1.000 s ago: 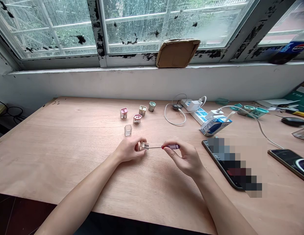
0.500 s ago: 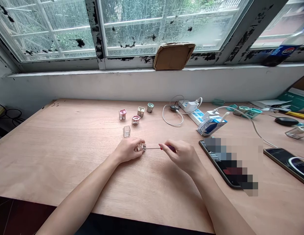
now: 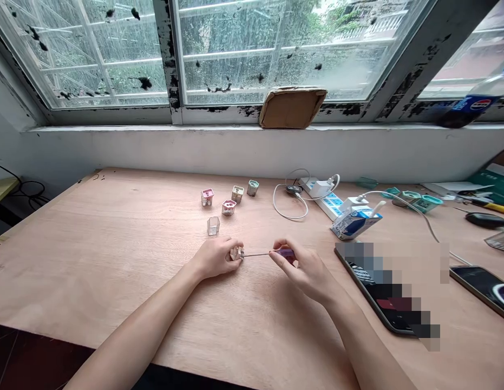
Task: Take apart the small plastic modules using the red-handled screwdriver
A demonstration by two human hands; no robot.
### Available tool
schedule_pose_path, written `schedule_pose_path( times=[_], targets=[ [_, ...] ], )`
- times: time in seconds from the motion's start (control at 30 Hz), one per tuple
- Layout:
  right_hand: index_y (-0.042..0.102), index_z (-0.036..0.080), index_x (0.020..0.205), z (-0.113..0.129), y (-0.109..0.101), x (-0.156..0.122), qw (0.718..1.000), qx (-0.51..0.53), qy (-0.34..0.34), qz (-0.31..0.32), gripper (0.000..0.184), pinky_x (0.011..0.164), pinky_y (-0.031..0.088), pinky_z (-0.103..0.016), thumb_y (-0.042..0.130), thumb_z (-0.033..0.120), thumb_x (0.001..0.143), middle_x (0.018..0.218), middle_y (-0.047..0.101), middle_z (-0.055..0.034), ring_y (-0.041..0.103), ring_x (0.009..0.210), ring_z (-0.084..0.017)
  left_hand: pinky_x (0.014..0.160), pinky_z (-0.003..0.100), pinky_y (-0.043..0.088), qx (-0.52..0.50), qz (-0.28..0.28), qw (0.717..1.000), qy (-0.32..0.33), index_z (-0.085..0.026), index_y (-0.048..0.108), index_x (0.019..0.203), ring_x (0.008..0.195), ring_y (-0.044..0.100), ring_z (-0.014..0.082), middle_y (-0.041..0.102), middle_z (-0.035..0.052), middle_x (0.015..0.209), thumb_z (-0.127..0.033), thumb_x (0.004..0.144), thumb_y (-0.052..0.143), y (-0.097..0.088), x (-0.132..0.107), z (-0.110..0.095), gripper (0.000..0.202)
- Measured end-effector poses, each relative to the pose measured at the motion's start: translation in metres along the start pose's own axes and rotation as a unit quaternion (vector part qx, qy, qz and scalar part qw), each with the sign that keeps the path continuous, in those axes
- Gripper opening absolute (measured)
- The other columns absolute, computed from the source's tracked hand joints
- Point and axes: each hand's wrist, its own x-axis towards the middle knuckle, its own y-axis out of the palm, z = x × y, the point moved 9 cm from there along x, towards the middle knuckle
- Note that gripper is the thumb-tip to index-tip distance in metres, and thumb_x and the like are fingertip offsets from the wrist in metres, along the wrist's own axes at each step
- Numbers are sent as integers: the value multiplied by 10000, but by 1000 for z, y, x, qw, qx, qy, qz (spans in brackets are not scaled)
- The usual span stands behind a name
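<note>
My left hand [image 3: 217, 259] is closed around a small clear plastic box [image 3: 236, 253], lying on its side with its open-looking end facing right; the fingers cover part of it. In my right hand [image 3: 302, 265] is a screwdriver [image 3: 285, 253] with a purple handle, pinched between thumb and fingers. Its thin metal shaft reaches left, and the tip meets the box's right end. Just beyond my left hand stands an empty clear box [image 3: 213, 226]. Farther back are small boxes with pink tops [image 3: 229, 207], a cream-topped box [image 3: 237, 194] and a green-topped box [image 3: 253, 187].
Right of my right hand lies a phone [image 3: 381, 298], partly blurred. Behind it stand a blue-and-white carton [image 3: 355, 222] and a power strip [image 3: 328, 202] with white cables. Another phone [image 3: 481, 287], a black mouse [image 3: 486, 219] and green-topped boxes [image 3: 426, 203] are at the far right.
The camera has tilted up slightly, so everything appears lower. My right hand has shifted its fingers on the screwdriver, showing more of the purple handle. The left hand keeps its hold.
</note>
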Motion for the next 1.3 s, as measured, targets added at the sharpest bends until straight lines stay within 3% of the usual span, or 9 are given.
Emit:
schedule_pose_path(
  times=[0.1,0.27,0.47,0.63,0.83,1.03,1.2,1.3],
  targets=[
    [571,228,861,4,-1,0,1000,26,-10,1,191,530,435,-259,539,398,941,712,661,-8,618,624,-168,726,258,484,-2,2,1000,1,-214,672,1109,808,645,175,694,31,923,-237,799,668,1,0,0,310],
    [563,228,758,-1,-4,0,999,-18,6,-27,300,494,374,-268,550,465,941,561,553,26,503,498,-141,701,260,489,3,2,1000,-6,-216,679,1123,797,658,175,705,39,980,-254,790,682,1,1,-1,335],
    [574,222,848,-4,-1,1,1000,26,7,-9,233,508,423,-259,553,439,932,689,634,-8,587,590,-162,707,264,500,5,-1,1000,-7,-223,687,1143,809,672,181,710,47,993,-260,790,682,1,1,-1,355],
    [568,222,726,-8,-4,2,999,7,21,-42,348,466,363,-261,581,516,911,550,519,26,466,480,-133,717,267,506,1,6,1000,-11,-226,682,1162,831,674,188,706,51,1018,-267,792,677,2,1,0,373],
    [576,215,840,-13,-2,4,998,49,15,-34,268,504,437,-257,589,474,905,685,629,-9,569,576,-157,705,256,499,-7,4,1000,-16,-237,682,1167,815,668,181,705,39,975,-271,788,674,2,2,2,381],
    [572,209,749,-26,2,4,999,33,38,-22,344,492,386,-263,581,511,913,587,542,17,491,523,-138,724,267,496,-5,1,1000,-7,-224,677,1186,864,672,198,709,43,981,-265,790,675,2,2,1,398],
    [560,206,924,-33,5,4,993,104,55,-14,302,539,464,-270,614,500,881,797,652,-38,614,678,-183,716,265,491,0,3,1000,-10,-230,671,1209,819,660,186,697,41,959,-299,811,682,3,2,4,403],
    [559,202,897,-34,6,4,990,127,61,-6,307,549,472,-268,629,499,872,786,638,-34,600,669,-171,715,266,489,-4,9,1000,-14,-229,666,1232,828,659,187,692,45,975,-316,814,695,4,2,6,428]
  ],
)
